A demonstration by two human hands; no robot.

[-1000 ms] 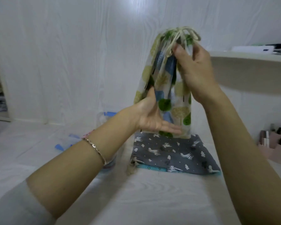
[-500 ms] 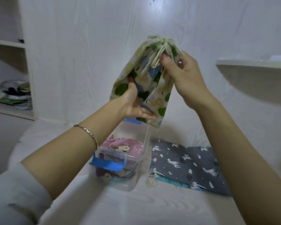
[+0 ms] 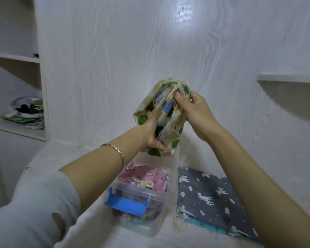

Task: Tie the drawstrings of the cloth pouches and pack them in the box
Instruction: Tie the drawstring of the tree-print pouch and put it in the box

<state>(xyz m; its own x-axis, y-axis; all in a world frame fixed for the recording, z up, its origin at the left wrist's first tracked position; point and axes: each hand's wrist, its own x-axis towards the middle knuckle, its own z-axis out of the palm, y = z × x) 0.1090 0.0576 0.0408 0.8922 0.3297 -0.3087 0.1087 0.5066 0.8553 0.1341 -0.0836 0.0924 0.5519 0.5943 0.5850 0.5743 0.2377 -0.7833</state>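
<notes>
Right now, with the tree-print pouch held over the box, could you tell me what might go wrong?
1. The pink pouch lies near the rim of the clear plastic box, so the tree-print pouch may sit proud.
2. The right hand only pinches its gathered neck. I cannot see a knot, so the drawstring might loosen.

left hand (image 3: 151, 133): part of its grip lies behind the tree-print pouch (image 3: 166, 111).
drawstring (image 3: 170, 90): partly under the right hand (image 3: 195, 111); no knot can be made out.
clear box (image 3: 150, 224): its lower contents are a blur of colours.
teal pouch (image 3: 204, 223): mostly under the grey pouch (image 3: 204, 190).
grey pouch: its right end is behind the forearm.
shelf clutter (image 3: 25, 111): too blurred to name.
</notes>
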